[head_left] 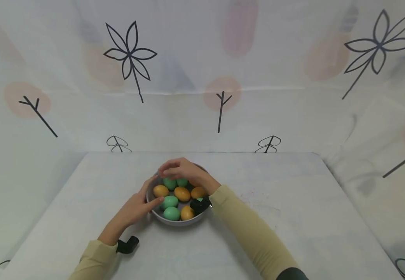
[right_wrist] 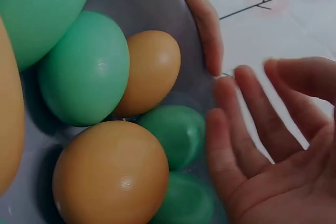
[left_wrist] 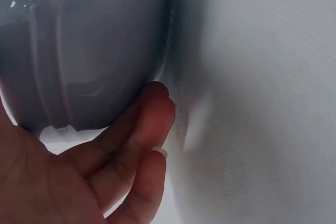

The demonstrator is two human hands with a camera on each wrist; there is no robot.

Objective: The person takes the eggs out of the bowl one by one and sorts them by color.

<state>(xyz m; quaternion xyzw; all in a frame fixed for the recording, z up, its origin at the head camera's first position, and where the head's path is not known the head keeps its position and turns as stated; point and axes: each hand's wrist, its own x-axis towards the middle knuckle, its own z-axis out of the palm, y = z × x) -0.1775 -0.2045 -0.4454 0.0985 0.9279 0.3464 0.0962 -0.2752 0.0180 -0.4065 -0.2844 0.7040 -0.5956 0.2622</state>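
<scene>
At mid-counter (head_left: 83, 217) we steady the grey bowl (head_left: 174, 222) with our flat left hand (head_left: 136, 208); our right hand (head_left: 183, 171) hovers relaxed, holding nothing, directly above the far green eggs (head_left: 170, 183).

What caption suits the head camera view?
Two hands, left hand and right hand, touch a grey bowl of green and orange eggs.

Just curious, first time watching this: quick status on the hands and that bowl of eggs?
Left hand open, fingers touching bowl side. Right hand open, hovering over eggs, holding none. Nothing in the way.
</scene>
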